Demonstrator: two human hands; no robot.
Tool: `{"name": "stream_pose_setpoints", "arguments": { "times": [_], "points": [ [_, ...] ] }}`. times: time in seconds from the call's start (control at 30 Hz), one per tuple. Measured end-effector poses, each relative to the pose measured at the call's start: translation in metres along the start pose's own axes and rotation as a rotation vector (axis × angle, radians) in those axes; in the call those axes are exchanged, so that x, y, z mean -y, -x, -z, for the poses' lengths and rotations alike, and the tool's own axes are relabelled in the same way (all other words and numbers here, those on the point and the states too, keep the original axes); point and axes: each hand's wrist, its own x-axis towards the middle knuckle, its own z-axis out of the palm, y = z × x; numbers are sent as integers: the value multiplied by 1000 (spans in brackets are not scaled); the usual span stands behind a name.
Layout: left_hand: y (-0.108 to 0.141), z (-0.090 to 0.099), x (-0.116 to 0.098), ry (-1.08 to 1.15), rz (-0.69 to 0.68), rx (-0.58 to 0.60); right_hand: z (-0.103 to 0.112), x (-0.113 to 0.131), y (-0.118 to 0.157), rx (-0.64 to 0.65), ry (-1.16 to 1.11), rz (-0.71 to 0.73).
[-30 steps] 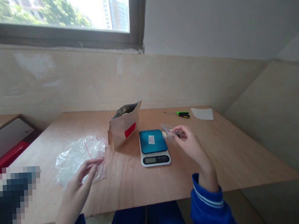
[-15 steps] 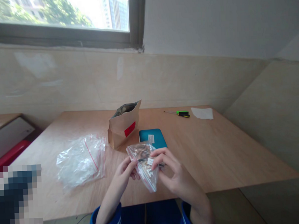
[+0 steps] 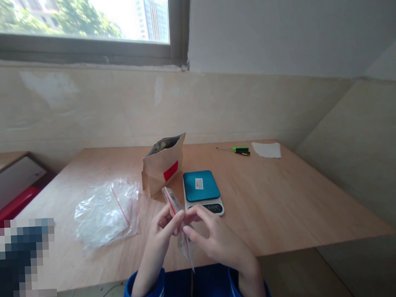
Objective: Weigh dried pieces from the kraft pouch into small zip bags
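My left hand (image 3: pixel 162 229) pinches a small clear zip bag (image 3: pixel 167 197) near its red-lined opening edge, thumb on top. Fingers of my right hand (image 3: pixel 211 237) close on the same edge, just right of the left thumb. The bag is turned nearly edge-on, so its contents are mostly hidden. Just beyond my right hand is a kitchen scale (image 3: pixel 201 190) with a blue-green top, a white label and a dark button panel, partly covered by my fingers. To its left stands an open brown paper pouch (image 3: pixel 158 174) with a red label.
A pile of clear zip bags (image 3: pixel 104 214) lies on the left of the wooden table (image 3: pixel 286 206). Toward the back right are green and black-yellow handled screwdrivers (image 3: pixel 241 151) and a piece of white paper (image 3: pixel 266 150). A blurred patch covers the lower left corner.
The zip bag has turned from lying face-up to nearly edge-on. My right hand has moved left from the bag's body to its zip edge, uncovering more of the scale.
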Motion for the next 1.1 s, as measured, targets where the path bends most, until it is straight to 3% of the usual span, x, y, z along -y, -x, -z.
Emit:
{"name": "stream_pose_setpoints", "arguments": {
  "times": [0.33,0.73,1.1],
  "points": [
    [-1,-3,-2,-69,-25,6,-8,2,-4,-34,10,-35],
    [1,6,1,-175,-27,114,-7,-3,-7,-96,244,51],
    [3,7,-2,-194,-14,140,-7,-15,-10,-153,234,153]
  ]
}}
